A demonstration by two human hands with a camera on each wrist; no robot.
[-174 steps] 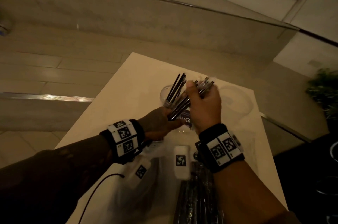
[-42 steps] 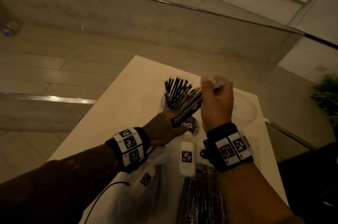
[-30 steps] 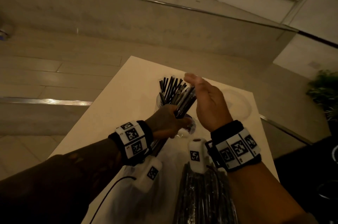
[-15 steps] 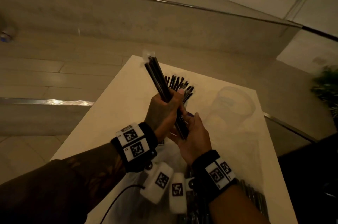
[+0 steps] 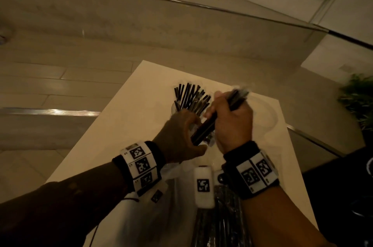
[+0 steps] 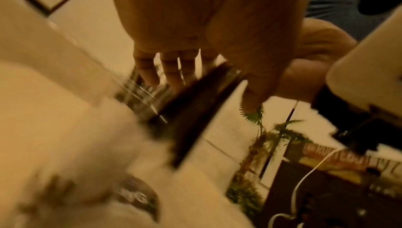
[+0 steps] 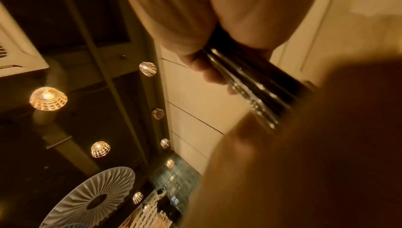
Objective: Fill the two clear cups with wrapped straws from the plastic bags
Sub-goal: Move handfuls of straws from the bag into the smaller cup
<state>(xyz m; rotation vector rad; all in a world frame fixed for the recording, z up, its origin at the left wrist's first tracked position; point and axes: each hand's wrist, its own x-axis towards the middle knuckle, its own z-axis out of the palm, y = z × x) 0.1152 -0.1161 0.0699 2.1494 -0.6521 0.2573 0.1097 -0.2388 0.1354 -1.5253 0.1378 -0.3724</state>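
A clear cup (image 5: 177,108) holding several black wrapped straws (image 5: 189,95) stands mid-table. My right hand (image 5: 222,109) grips a bundle of wrapped straws (image 5: 203,129), which tilts from lower left to upper right beside that cup. In the right wrist view the bundle (image 7: 261,83) runs out of my fist (image 7: 213,63). My left hand (image 5: 196,133) curls round the cup's lower part, and the bundle's lower end passes between its thumb and fingers (image 6: 147,71). A second clear cup (image 5: 266,117) stands to the right with nothing in it.
A plastic bag of black straws (image 5: 220,222) lies at the near table edge under my right wrist, with a white bag (image 5: 145,220) left of it. The white table (image 5: 131,117) ends near the cups; floor and a plant (image 5: 359,101) lie beyond.
Half a second ago my left hand held the bundle upright. Now my right hand grips it, tilted to the right, and my left hand has dropped to the cup.
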